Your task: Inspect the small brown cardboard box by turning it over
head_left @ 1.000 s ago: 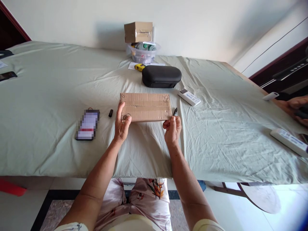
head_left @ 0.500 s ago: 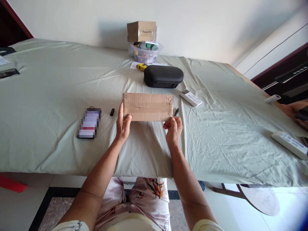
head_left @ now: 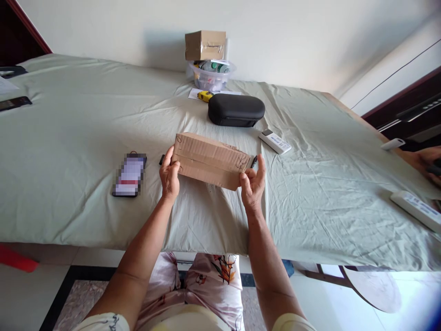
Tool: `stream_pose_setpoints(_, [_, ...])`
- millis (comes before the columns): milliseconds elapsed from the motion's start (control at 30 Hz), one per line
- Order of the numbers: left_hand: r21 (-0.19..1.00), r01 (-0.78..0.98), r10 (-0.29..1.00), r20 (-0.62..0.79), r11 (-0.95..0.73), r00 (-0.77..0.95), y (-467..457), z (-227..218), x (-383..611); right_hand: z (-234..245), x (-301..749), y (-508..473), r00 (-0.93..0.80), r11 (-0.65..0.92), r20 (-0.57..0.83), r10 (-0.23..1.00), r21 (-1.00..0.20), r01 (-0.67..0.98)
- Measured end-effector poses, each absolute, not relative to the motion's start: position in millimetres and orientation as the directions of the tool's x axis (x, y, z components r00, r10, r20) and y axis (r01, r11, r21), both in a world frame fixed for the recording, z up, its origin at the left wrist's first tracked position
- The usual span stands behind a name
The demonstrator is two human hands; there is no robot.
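Observation:
A brown cardboard box [head_left: 210,158] is held tilted in front of me, its right end lower than its left. Pen scribbles mark its corners, and a seam runs along its near face. My left hand [head_left: 170,177] grips the left end, thumb on the near face. At the lower right corner, my right hand [head_left: 252,186] holds the box with its thumb and bent fingers, the index finger raised. Just beyond that hand lies a black pen [head_left: 254,162]. A small black cap [head_left: 161,159] is partly hidden behind my left hand.
A phone [head_left: 130,174] lies to the left. Behind the box are a black case [head_left: 236,110], a yellow tape measure [head_left: 205,96] and a plastic basket [head_left: 212,80] topped by another carton [head_left: 206,45]. White devices [head_left: 275,141] lie rightward; another person's hand [head_left: 425,163] is at the right edge.
The box has turned from nearly level to slanting, its right end dropping and its top side coming into view. My left hand shifted slightly left; my right index finger lifted.

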State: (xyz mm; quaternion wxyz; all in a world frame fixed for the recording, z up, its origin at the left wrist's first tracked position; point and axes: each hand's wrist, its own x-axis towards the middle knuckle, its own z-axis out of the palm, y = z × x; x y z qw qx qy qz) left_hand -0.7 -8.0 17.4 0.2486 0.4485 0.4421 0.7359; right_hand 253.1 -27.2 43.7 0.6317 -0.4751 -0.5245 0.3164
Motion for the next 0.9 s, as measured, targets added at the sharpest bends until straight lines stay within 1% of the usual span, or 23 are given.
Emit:
stream_pose_setpoints(133, [0.869, 0.033, 0.756, 0.447, -0.494, -0.477, -10, 17, -1, 41, 261, -28, 0.195, 0.338, 0.359, 0.913, -0.932, 0.135])
stream_pose_setpoints(333, [0.843, 0.135, 0.736, 0.523, -0.52, -0.429, -7, 12, -4, 42, 261, -31, 0.189, 0.386, 0.426, 0.885, -0.897, 0.217])
stream_pose_setpoints(433, [0.852, 0.132, 0.742, 0.508, -0.507, -0.438, -2, 9, -5, 40, 258, -34, 0.186, 0.376, 0.426, 0.885, -0.892, 0.252])
stream_pose_setpoints(500, [0.873, 0.099, 0.772, 0.471, -0.478, -0.426, 0, 7, -3, 37, 255, -34, 0.205, 0.375, 0.42, 0.884, -0.9, 0.224])
stream_pose_setpoints(567, [0.905, 0.019, 0.837, 0.401, -0.425, -0.371, -1, 6, 1, 35, 252, -33, 0.223, 0.366, 0.393, 0.892, -0.918, 0.154])
stream_pose_setpoints(633, [0.934, -0.08, 0.909, 0.318, -0.35, -0.269, -4, 6, 9, 34, 247, -32, 0.214, 0.351, 0.358, 0.909, -0.934, 0.073])
stream_pose_setpoints(700, [0.947, -0.129, 0.95, 0.277, -0.295, -0.141, -10, 9, 17, 35, 240, -32, 0.181, 0.34, 0.335, 0.924, -0.94, 0.005])
stream_pose_setpoints(733, [0.946, -0.133, 0.954, 0.287, -0.296, -0.087, -12, 11, 21, 35, 237, -33, 0.167, 0.338, 0.33, 0.929, -0.941, -0.023])
stream_pose_setpoints(800, [0.929, -0.126, 0.937, 0.35, -0.349, -0.018, -17, 16, 28, 37, 231, -34, 0.142, 0.325, 0.313, 0.939, -0.943, -0.07])
stream_pose_setpoints(900, [0.895, -0.094, 0.9, 0.436, -0.436, -0.018, -21, 22, 32, 37, 226, -35, 0.053, 0.262, 0.258, 0.965, -0.961, -0.093])
